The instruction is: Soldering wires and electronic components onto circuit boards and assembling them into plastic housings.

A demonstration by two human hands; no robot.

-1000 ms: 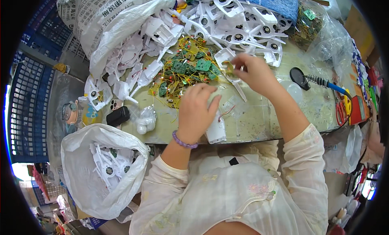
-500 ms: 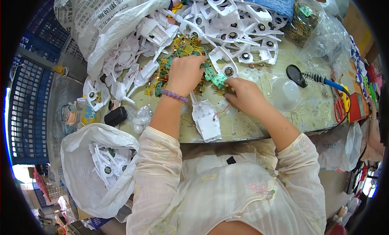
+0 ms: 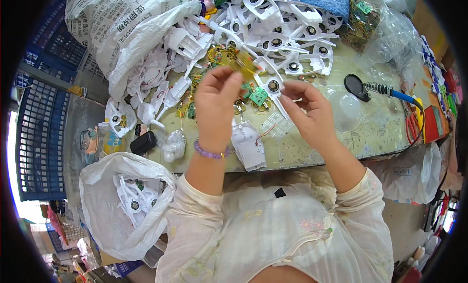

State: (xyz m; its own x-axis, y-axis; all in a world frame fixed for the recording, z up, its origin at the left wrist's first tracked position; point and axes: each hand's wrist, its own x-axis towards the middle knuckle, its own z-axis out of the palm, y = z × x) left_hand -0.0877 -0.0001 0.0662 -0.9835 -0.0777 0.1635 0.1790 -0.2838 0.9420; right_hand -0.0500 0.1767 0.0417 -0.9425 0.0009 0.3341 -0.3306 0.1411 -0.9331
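Note:
My left hand (image 3: 217, 95), a purple bead bracelet at its wrist, is raised over the heap with fingers closed on a circuit board (image 3: 245, 66). The board is yellowish-brown, trails thin wires and is blurred. My right hand (image 3: 309, 110) is off to the right, fingers curved and apart, with nothing visible in it. Its fingertips are beside a white plastic frame (image 3: 265, 76) with a round black part; whether they touch it, I cannot tell. Between the hands lies a green circuit board (image 3: 259, 96). Nearer me, a white plastic housing (image 3: 247, 145) shows a red wire.
White plastic frames (image 3: 292, 44) are piled at the back, beside a large white woven sack (image 3: 131, 44). A white bag (image 3: 97, 214) of parts stands lower left. On the right are a clear round lid (image 3: 344, 112), a blue-handled soldering iron (image 3: 402, 98) and red-handled scissors (image 3: 411, 127).
My left hand has lifted from the heap toward me with a wired board. My right hand has let go of the green board and moved right; that board now lies on the table.

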